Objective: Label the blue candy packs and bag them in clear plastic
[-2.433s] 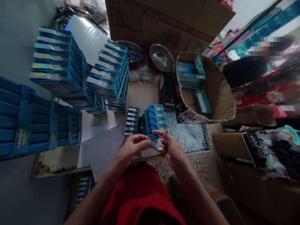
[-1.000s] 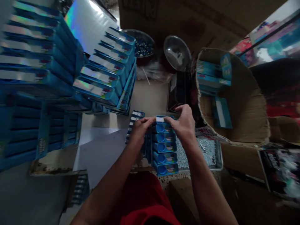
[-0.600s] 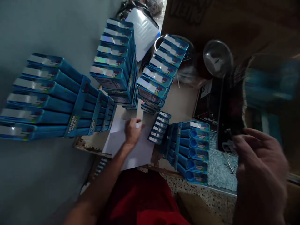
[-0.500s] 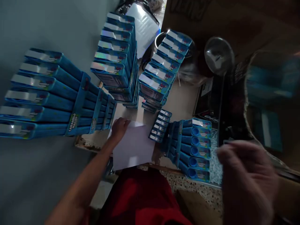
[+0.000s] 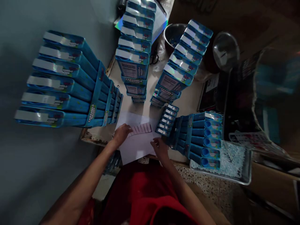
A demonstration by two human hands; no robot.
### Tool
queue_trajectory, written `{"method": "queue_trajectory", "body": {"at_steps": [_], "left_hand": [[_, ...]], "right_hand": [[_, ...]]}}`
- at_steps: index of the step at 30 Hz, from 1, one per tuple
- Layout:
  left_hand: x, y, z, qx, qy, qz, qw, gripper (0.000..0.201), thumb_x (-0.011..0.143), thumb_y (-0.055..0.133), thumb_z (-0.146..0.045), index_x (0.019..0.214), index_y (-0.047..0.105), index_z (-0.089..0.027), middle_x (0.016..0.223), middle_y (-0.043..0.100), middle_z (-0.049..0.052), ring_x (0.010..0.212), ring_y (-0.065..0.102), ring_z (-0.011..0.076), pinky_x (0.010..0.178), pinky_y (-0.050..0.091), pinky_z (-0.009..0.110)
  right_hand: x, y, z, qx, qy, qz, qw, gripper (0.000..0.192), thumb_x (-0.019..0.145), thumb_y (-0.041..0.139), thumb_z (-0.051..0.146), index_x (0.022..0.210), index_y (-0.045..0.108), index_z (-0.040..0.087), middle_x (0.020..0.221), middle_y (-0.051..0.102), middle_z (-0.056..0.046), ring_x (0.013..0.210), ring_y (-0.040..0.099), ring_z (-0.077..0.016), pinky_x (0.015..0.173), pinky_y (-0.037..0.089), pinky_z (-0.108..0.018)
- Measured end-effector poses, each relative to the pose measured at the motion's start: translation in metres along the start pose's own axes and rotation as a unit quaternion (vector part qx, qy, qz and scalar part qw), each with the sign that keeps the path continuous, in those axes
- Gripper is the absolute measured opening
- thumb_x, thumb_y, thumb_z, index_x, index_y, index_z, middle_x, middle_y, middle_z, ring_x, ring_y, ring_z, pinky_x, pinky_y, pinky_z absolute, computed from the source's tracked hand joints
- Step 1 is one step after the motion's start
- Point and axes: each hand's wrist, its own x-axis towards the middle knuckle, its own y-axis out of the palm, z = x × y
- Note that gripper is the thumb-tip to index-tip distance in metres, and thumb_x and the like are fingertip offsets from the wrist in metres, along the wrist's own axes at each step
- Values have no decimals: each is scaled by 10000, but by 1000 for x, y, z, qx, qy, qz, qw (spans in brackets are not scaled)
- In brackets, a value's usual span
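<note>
A white backing sheet (image 5: 138,147) with a row of strip stickers (image 5: 142,128) lies at the table's near edge. My left hand (image 5: 121,134) rests on the sheet's left part, fingertips at the sticker row. My right hand (image 5: 160,148) presses on the sheet's right edge, fingers curled, nothing in it. Just right of my right hand stands a stack of blue boxes (image 5: 201,137) with round openings; its top box carries a silver strip. A short row of small blue boxes (image 5: 167,120) sits between the sheet and that stack.
Tall stacks of blue boxes stand at the left (image 5: 65,84), centre back (image 5: 136,53) and right of centre (image 5: 180,68). Two metal bowls (image 5: 225,50) are at the back. A metal tray of pale granules (image 5: 225,168) and a torn cardboard box (image 5: 269,103) are at the right.
Both hands pressed a silver strip onto the top box of the near stack, then left it. My left hand went to the white sheet; my right hand swung round and came down on the sheet's right edge.
</note>
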Motion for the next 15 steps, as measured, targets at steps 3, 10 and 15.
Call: {"method": "queue_trajectory", "body": {"at_steps": [3, 10, 15], "left_hand": [[-12, -33, 8, -38, 27, 18, 999, 235, 939, 571, -367, 845, 713, -205, 894, 721, 72, 874, 657, 217, 767, 461, 290], [-100, -93, -10, -149, 216, -191, 946, 197, 938, 613, -241, 827, 775, -245, 875, 728, 32, 858, 673, 186, 815, 508, 300], [-159, -69, -6, -71, 340, -269, 898, 236, 906, 649, -93, 930, 787, -283, 895, 729, 25, 896, 653, 199, 896, 549, 360]], "right_hand": [[11, 6, 3, 7, 38, -54, 998, 316, 778, 683, 302, 1082, 616, 247, 1034, 674, -23, 949, 618, -203, 846, 477, -329], [0, -3, 28, 175, 128, 7, 976, 616, 910, 382, 749, 1103, 618, 214, 819, 686, -52, 744, 669, -225, 689, 528, -344], [-20, -14, 52, 340, 91, 77, 933, 625, 699, 819, 492, 1236, 597, 263, 1011, 715, -17, 833, 669, -186, 747, 527, -305]]}}
